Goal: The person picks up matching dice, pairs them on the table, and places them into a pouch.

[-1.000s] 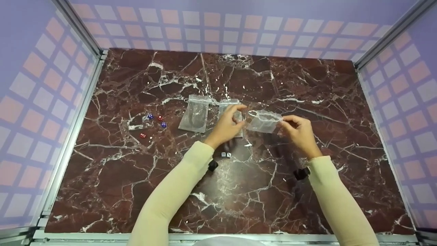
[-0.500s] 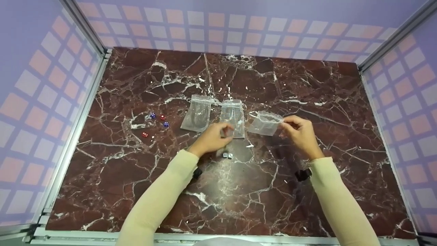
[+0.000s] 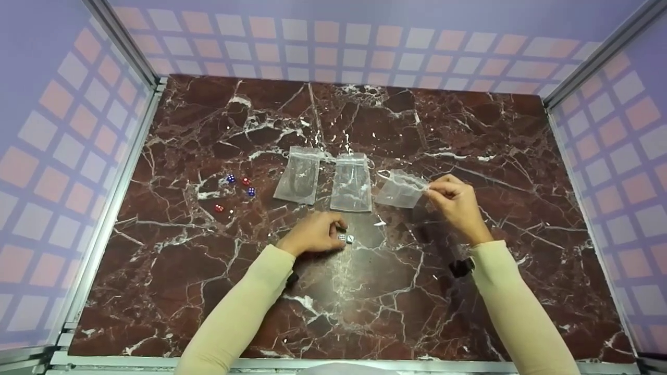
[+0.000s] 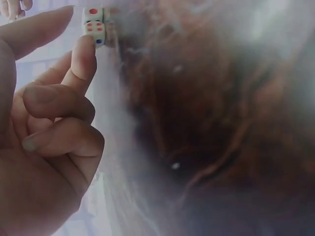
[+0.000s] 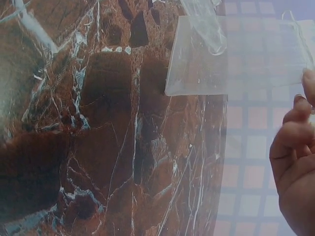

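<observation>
Two white dice (image 3: 350, 239) sit side by side on the marble table, at the fingertips of the left hand (image 3: 312, 233). Its finger and thumb stand apart around the nearer die, one fingertip overlapping it in the left wrist view, with no plain pinch; the other fingers are curled.

Between one and two o'clock from these dice, the right hand (image 3: 457, 203) pinches the upper corner of a sheer drawstring bag (image 3: 400, 192) between thumb and forefinger. A cord loop sticks out at the bag's ten o'clock corner.

Two more sheer bags lie flat: the middle bag (image 3: 351, 186) at twelve o'clock from the white dice, just beside the held one, and the left bag (image 3: 298, 177) at eleven, a narrow strip of marble between them. That makes three bags.

At ten o'clock, well apart, are four coloured dice: two red dice (image 3: 219, 208) and two blue dice (image 3: 251, 191).

Broad marble runs from the white dice to the near metal rail (image 3: 333, 363) at six o'clock, and beyond the bags to the checkered back wall (image 3: 325, 54) at twelve.
</observation>
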A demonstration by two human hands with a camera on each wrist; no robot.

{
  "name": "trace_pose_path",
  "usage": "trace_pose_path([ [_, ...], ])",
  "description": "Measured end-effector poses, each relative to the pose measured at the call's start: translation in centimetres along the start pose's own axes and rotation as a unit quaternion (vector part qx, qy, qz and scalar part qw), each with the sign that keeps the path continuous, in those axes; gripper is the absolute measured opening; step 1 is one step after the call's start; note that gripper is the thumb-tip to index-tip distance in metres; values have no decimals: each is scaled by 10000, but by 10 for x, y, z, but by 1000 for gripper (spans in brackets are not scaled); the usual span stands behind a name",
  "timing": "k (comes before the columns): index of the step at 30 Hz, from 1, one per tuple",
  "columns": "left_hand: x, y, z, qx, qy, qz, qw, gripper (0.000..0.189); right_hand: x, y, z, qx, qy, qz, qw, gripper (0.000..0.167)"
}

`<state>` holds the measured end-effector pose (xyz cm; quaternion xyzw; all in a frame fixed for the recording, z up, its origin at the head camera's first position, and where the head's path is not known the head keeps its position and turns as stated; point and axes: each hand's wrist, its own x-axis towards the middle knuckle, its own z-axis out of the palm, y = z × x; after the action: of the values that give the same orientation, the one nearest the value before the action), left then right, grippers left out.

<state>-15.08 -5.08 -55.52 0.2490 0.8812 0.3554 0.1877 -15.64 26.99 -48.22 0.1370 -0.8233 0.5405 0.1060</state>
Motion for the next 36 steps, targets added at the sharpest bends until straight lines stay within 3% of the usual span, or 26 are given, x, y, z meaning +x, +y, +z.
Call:
trace_pose_path([
  [9, -1, -2, 5, 28, 109, 132, 9998, 15, -2, -4, -1, -46, -26, 42, 10000, 5],
  [20, 2, 0, 1, 95, 321, 74, 9994, 12, -5, -2, -1, 22, -166, -232, 9996, 5],
  [27, 15, 26, -18, -386, 749, 50, 9964, 20, -6, -1, -2, -2, -175, -167, 9997, 6],
  [31, 29, 49, -27, -381, 1315, 495, 9894, 19, -7, -2, -2, 46, -191, -108, 9997, 5],
  [36, 44, 72, -34, -302, 1915, 1074, 9751, 16, -8, -3, 0, 169, -183, -57, 9997, 6],
])
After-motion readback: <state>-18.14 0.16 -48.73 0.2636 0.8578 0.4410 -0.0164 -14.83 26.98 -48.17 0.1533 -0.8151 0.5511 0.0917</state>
